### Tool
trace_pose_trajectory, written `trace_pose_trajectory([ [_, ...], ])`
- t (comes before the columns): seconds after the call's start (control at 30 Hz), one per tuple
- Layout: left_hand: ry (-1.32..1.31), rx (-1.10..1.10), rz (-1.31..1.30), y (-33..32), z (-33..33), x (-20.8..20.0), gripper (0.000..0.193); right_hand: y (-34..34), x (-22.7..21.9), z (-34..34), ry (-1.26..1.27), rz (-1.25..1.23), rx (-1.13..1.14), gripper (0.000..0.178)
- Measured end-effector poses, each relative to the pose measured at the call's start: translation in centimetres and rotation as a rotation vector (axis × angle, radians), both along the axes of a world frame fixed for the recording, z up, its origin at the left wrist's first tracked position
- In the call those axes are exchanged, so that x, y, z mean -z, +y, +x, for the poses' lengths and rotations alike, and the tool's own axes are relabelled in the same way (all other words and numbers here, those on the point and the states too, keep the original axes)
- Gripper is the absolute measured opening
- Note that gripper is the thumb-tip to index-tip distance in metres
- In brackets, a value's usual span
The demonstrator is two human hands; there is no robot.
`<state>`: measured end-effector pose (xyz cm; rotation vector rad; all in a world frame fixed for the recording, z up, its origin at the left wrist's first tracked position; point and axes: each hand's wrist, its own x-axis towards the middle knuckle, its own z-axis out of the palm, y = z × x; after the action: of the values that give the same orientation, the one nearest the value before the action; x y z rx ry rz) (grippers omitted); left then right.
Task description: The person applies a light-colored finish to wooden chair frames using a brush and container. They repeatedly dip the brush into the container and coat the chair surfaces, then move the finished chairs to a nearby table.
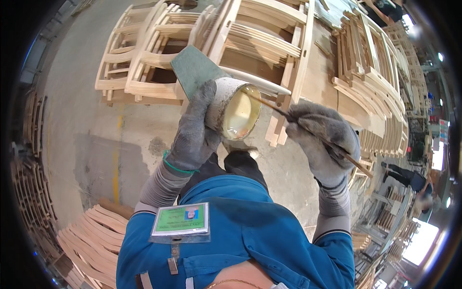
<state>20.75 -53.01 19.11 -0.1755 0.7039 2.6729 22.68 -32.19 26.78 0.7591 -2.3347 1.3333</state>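
Note:
My left hand (190,132), in a grey glove with a green band at the wrist, grips a white round pot (219,103) tilted toward me. Pale cream, glue-like liquid (239,113) covers its inside. Flat against the far side of the pot, a dull green sheet or board (198,70) sticks out beyond my fingers; whether I hold it too is hard to tell. My right hand (325,139), also gloved, is closed around a thin wooden stick (269,104). One end of the stick reaches into the pot's mouth, the other pokes out below my palm.
Pale wooden chair-back frames (154,60) stand in rows ahead of me. Stacked wooden parts (370,72) rise at the right, and curved slats (96,231) lie at the lower left. Other people (409,178) are farther off on the right. A yellow line (116,168) crosses the concrete floor.

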Motion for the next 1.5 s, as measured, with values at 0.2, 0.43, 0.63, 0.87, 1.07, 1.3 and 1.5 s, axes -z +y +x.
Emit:
trace_pose_trajectory([
  [0.2,-0.007,-0.07,0.037,1.8,-1.5,0.4,0.054,0.1,2.5,-0.3,-0.21,-0.333,0.131,0.021],
  [0.43,0.132,-0.387,-0.107,3.9,-2.4,3.3,0.054,1.7,4.5,4.2,-0.071,-0.013,-0.087,0.028],
  [0.63,0.188,-0.256,-0.013,4.7,-3.2,2.0,0.053,1.6,4.3,5.1,-0.196,-0.69,0.154,0.014],
  [0.87,-0.132,0.041,0.073,6.3,-3.0,1.6,0.056,2.9,5.0,4.8,-0.075,-0.641,0.435,0.017],
  [1.07,-0.24,0.456,0.218,12.0,-5.3,3.3,0.057,9.2,6.8,4.3,0.056,-0.603,0.732,0.011],
  [1.3,-0.3,0.446,0.01,21.7,-12.7,5.3,0.037,19.1,10.2,1.6,-0.07,-0.756,1.013,0.005],
  [1.5,0.57,0.201,-0.878,29.8,-21.8,12.4,0.03,28.1,13.9,-1.5,-0.268,-0.869,1.075,0.004],
])
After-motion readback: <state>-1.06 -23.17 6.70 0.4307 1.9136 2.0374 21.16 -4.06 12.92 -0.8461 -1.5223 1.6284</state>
